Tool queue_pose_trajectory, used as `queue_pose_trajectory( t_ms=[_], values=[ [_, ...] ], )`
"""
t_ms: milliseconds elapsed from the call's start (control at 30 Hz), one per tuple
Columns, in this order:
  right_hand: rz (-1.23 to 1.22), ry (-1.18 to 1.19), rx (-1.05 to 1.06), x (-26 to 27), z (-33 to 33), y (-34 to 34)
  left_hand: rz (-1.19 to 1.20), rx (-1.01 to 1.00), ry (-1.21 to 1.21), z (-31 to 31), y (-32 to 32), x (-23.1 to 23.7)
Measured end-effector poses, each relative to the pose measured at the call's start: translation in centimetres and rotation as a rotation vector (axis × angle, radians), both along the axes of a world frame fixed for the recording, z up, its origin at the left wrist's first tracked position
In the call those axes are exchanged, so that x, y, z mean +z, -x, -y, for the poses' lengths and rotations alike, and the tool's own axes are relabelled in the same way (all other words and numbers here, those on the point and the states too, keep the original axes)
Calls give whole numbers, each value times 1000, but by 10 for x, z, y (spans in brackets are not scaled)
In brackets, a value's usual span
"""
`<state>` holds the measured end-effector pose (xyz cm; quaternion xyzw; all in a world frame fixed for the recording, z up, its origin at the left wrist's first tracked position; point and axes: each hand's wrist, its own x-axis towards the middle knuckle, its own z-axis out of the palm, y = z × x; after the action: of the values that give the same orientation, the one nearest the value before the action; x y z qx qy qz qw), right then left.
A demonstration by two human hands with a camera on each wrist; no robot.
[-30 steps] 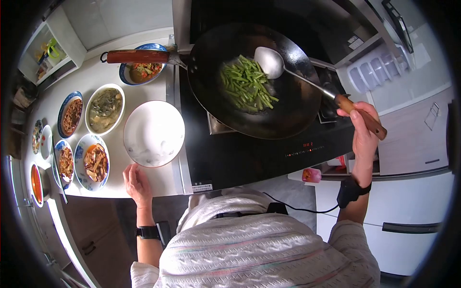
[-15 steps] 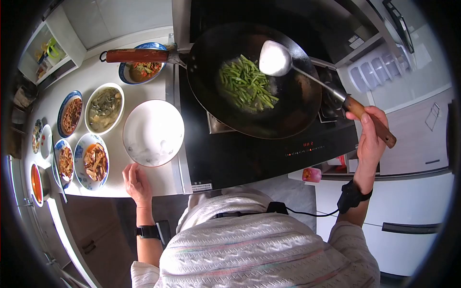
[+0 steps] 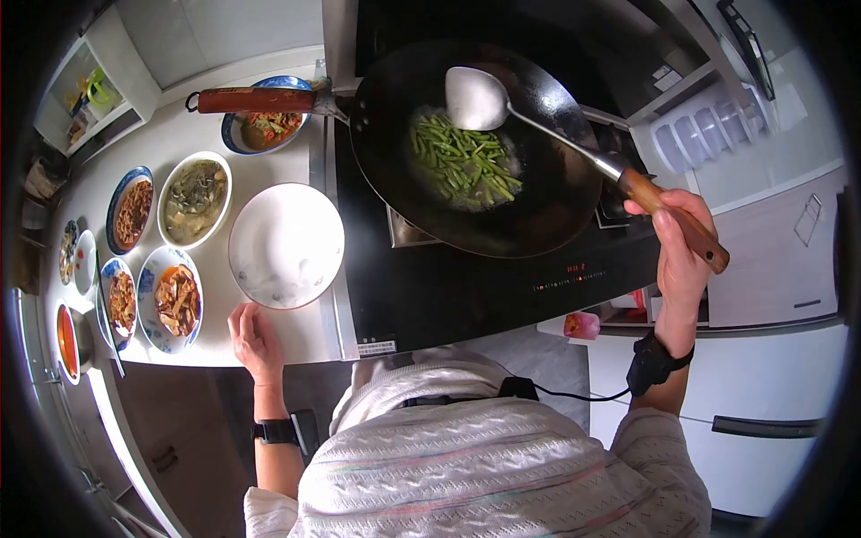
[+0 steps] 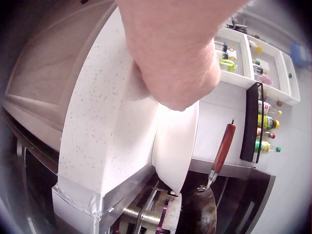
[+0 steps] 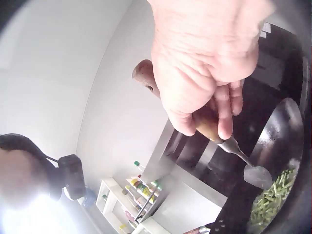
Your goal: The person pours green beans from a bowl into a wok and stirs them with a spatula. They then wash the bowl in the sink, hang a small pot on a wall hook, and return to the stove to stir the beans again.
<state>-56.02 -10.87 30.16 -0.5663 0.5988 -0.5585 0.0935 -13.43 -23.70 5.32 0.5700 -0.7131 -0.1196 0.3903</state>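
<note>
My right hand [image 3: 683,244] grips the wooden handle of a metal spatula [image 3: 477,99], whose blade is over the upper edge of the green beans [image 3: 462,163] in the black wok [image 3: 547,202]. The right wrist view shows the fingers of my right hand [image 5: 209,73] round that handle, the blade [image 5: 257,176] beside the beans [image 5: 273,202]. My left hand [image 3: 257,345] rests on the counter's front edge, fingers loosely bent, just below a white bowl [image 3: 287,247]. In the left wrist view my left hand [image 4: 175,63] partly hides the bowl [image 4: 175,146]; its fingers are mostly hidden.
Several filled dishes stand on the left counter, among them a soup bowl [image 3: 195,203] and a meat plate [image 3: 170,300]. The wok's wooden handle [image 3: 256,100] reaches left over a blue-rimmed bowl [image 3: 235,134]. Stove controls [image 3: 571,278] lie in front of the wok.
The spatula blade first moved slightly right, then left to the upper edge of the beans. My right hand shifted out and back with it. My left hand has stayed in place.
</note>
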Motion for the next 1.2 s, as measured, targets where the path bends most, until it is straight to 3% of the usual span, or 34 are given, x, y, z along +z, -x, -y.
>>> queue_pose_trajectory(
  t_ms=[100,267,467,800,1033,1200],
  values=[
    [56,-11,-5,-4,-6,-1,-5,7,-2,1,1,0],
    [115,-12,-205,-9,-14,3,-21,1,-6,1,-2,-5],
    [171,31,-104,-9,-23,1,-16,-3,3,1,0,-3],
    [167,-10,-177,-8,-28,2,-29,-7,-25,0,-1,-2],
    [221,84,-171,-7,-22,-2,-8,-11,6,0,0,-1],
    [196,1,-180,-15,-25,1,-24,-10,-29,0,-2,-2]
  ],
)
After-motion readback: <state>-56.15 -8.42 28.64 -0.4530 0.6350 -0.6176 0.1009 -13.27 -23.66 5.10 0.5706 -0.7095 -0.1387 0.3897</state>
